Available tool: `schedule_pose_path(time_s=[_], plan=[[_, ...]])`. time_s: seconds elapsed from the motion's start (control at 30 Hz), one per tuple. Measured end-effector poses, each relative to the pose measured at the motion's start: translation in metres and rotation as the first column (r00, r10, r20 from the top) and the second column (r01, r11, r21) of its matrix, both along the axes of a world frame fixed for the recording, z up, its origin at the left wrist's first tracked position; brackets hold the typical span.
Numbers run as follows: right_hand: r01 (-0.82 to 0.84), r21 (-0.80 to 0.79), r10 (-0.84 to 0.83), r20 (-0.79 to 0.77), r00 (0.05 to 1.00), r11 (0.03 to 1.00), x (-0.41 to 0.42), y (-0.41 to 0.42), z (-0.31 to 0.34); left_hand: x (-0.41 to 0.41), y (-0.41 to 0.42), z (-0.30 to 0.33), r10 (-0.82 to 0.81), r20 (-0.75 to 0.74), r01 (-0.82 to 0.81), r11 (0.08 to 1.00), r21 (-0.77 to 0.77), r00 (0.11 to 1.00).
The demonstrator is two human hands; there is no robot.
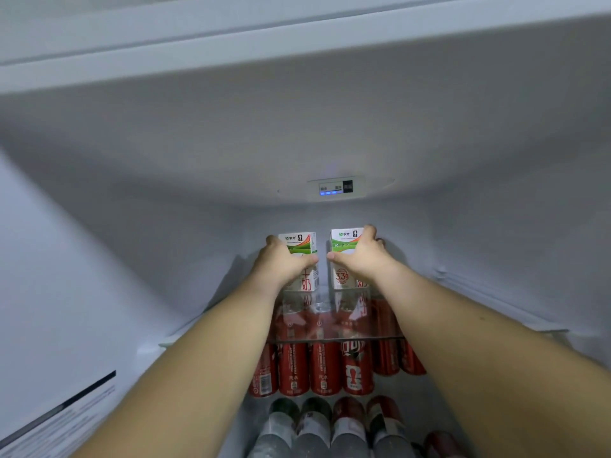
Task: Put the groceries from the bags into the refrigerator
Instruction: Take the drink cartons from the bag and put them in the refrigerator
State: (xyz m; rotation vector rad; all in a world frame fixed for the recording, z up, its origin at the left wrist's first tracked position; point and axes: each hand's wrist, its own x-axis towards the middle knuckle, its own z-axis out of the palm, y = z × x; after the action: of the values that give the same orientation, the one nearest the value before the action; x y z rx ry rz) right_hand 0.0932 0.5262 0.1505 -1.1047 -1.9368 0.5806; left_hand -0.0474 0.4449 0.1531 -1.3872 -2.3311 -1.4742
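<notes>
Refrigerator [297, 133] interior is viewed head-on, its glass shelf [334, 338] carrying two upright milk cartons near the back wall. Red cans [325, 368] and bottles [310, 428] are stored below. The left carton [305, 259] is gripped by the left hand [281, 264], the right carton [340, 256] by the right hand [360, 256]; each long axis is vertical. Both cartons lie straight ahead of the hands, equally near, apart by a narrow gap. Release is judged the remaining move.
</notes>
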Motion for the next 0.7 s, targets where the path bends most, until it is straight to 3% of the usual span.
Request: schedule_pose_path(time_s=[0.23, 0.7], plan=[[-0.025, -0.073, 0.028, 0.048, 0.998, 0.997, -0.003, 0.006, -0.002, -0.003, 0.001, -0.002, -0.03, 0.021, 0.03, 0.999, -0.033, 0.999], [-0.003, -0.05, 0.01, 0.133, 0.991, 0.999, -0.008, 0.013, -0.002, -0.003, 0.008, -0.003, -0.062, -0.047, 0.061, 0.997, -0.04, 0.997]])
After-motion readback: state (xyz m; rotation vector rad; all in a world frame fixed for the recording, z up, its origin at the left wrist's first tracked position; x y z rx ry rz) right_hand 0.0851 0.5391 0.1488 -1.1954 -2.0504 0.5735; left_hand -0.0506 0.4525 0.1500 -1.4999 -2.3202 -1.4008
